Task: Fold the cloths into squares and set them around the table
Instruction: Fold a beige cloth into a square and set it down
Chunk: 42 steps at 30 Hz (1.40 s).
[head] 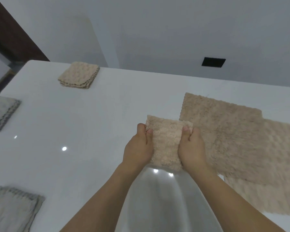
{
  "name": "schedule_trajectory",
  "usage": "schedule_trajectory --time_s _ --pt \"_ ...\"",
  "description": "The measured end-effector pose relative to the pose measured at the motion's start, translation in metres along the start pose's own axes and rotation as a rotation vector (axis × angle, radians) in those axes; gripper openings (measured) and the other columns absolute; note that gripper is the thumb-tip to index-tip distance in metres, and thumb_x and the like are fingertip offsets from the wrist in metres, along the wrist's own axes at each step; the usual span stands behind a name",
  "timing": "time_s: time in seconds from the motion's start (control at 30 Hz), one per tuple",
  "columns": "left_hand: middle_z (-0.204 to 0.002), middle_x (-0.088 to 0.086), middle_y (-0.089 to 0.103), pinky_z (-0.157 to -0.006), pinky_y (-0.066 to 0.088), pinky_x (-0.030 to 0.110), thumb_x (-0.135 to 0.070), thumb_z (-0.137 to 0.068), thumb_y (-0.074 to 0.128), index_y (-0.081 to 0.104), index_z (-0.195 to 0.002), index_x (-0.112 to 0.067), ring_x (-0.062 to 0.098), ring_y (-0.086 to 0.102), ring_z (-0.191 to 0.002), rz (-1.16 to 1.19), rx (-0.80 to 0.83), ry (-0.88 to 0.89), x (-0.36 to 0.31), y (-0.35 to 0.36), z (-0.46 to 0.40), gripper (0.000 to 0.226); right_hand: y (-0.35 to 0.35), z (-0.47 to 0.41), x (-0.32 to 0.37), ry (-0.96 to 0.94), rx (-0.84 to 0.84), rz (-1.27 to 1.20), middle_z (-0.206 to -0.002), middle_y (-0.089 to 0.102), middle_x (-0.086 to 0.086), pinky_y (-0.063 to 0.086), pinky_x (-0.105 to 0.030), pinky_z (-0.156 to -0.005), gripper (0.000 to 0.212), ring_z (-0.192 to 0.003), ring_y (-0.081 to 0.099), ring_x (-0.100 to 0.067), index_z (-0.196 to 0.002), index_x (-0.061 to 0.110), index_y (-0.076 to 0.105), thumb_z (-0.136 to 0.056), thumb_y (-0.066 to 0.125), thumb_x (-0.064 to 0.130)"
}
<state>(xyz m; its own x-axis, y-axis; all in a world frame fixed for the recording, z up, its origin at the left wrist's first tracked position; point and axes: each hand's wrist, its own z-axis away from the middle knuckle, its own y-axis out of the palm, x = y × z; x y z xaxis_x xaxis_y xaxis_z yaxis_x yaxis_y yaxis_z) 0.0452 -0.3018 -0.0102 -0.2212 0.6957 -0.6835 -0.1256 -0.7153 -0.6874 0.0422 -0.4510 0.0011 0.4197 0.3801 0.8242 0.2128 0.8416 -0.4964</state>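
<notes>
A folded beige cloth [166, 141] is held just above the white table [90, 131], near its middle. My left hand [138, 148] grips the cloth's left edge and my right hand [192, 146] grips its right edge, thumbs on top. To the right lie unfolded beige cloths [233, 139], spread flat and overlapping. A folded beige square [79, 75] rests at the far left of the table. A folded grey square [4, 113] sits at the left edge, and another grey folded cloth [13, 208] lies at the near left.
The table's far edge meets a pale wall [157, 30] with a black rectangle [213, 61] on it. A dark brown panel [10, 34] stands at the upper left. Ceiling lights reflect in the glossy tabletop.
</notes>
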Motion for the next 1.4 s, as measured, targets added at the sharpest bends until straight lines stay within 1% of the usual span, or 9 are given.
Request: schedule_trajectory --time_s 0.27,0.37,0.57,0.7,0.87,0.97,1.1,1.3,1.4 --pt "-0.074 -0.002 0.059 -0.053 0.036 0.033 -0.041 -0.105 0.026 0.035 -0.099 -0.019 0.018 0.058 -0.065 -0.072 -0.043 -0.089 -0.031 0.044 0.067 0.024 -0.058 0.025 -0.042 -0.032 0.067 0.043 -0.078 0.049 0.006 0.03 -0.022 -0.053 0.027 -0.067 0.045 -0.004 -0.103 0.013 0.044 -0.104 0.03 0.036" --pt "-0.073 -0.003 0.058 -0.052 0.036 0.032 -0.041 -0.105 0.027 0.035 -0.098 -0.019 0.017 0.058 -0.064 -0.051 -0.059 -0.123 -0.032 0.058 0.094 0.024 -0.072 0.038 -0.055 -0.095 0.091 0.045 -0.084 0.053 0.002 0.035 -0.024 -0.057 0.03 -0.075 0.053 -0.014 -0.104 0.01 0.047 -0.104 0.031 0.036" --pt "-0.07 -0.004 0.055 -0.052 0.033 0.032 -0.041 -0.105 0.026 0.035 -0.098 -0.02 0.017 0.056 -0.062 -0.083 -0.105 -0.093 -0.034 0.086 0.137 0.024 -0.1 0.066 -0.087 -0.107 0.104 -0.001 -0.102 0.062 -0.004 0.049 -0.031 -0.076 0.043 -0.093 0.059 -0.018 -0.126 0.005 0.047 -0.103 0.032 0.038" --pt "-0.066 -0.003 0.053 -0.051 0.034 0.032 -0.04 -0.105 0.027 0.035 -0.095 -0.019 0.018 0.054 -0.058 -0.077 -0.16 -0.111 -0.039 0.112 0.179 0.024 -0.128 0.083 -0.112 -0.148 0.185 0.018 -0.09 0.058 0.001 0.035 -0.017 -0.059 0.029 -0.081 0.054 -0.015 -0.112 0.009 0.05 -0.104 0.033 0.031" --pt "-0.065 -0.001 0.054 -0.05 0.036 0.033 -0.04 -0.105 0.027 0.035 -0.095 -0.018 0.02 0.054 -0.057 -0.108 -0.206 -0.156 -0.033 0.136 0.23 0.026 -0.157 0.109 -0.147 -0.163 0.348 0.053 -0.076 0.049 0.004 0.032 -0.024 -0.055 0.024 -0.064 0.045 -0.008 -0.095 0.013 0.046 -0.104 0.033 0.031" --pt "-0.066 0.001 0.056 -0.056 0.043 0.037 -0.042 -0.105 0.026 0.036 -0.096 -0.018 0.022 0.057 -0.06 -0.12 -0.167 -0.158 -0.027 0.142 0.258 0.028 -0.169 0.126 -0.169 -0.16 0.413 0.058 -0.077 0.052 0.005 0.039 -0.028 -0.061 0.025 -0.07 0.051 -0.014 -0.085 0.019 0.044 -0.103 0.034 0.032" --pt "-0.066 -0.001 0.056 -0.056 0.043 0.036 -0.044 -0.104 0.025 0.037 -0.097 -0.018 0.019 0.057 -0.061 -0.136 -0.107 -0.138 -0.014 0.144 0.285 0.03 -0.179 0.151 -0.193 -0.186 0.459 0.145 -0.095 0.061 0.005 0.05 -0.036 -0.078 0.021 -0.089 0.06 -0.016 -0.103 0.018 0.05 -0.102 0.035 0.034" --pt "-0.065 -0.001 0.058 -0.057 0.046 0.037 -0.044 -0.104 0.025 0.035 -0.097 -0.019 0.02 0.058 -0.06 -0.288 -0.115 -0.069 0.019 0.145 0.312 0.028 -0.172 0.185 -0.223 -0.34 0.466 0.339 -0.087 0.062 0.006 0.048 -0.041 -0.082 0.024 -0.087 0.058 -0.02 -0.11 0.02 0.05 -0.101 0.034 0.035" --pt "-0.06 -0.004 0.054 -0.053 0.043 0.034 -0.044 -0.104 0.027 0.034 -0.097 -0.019 0.023 0.056 -0.055 -0.408 -0.193 -0.015 0.03 0.148 0.321 0.027 -0.167 0.192 -0.235 -0.537 0.378 0.495 -0.081 0.063 0.001 0.038 -0.036 -0.089 0.026 -0.078 0.055 -0.021 -0.109 0.015 0.054 -0.101 0.033 0.029"
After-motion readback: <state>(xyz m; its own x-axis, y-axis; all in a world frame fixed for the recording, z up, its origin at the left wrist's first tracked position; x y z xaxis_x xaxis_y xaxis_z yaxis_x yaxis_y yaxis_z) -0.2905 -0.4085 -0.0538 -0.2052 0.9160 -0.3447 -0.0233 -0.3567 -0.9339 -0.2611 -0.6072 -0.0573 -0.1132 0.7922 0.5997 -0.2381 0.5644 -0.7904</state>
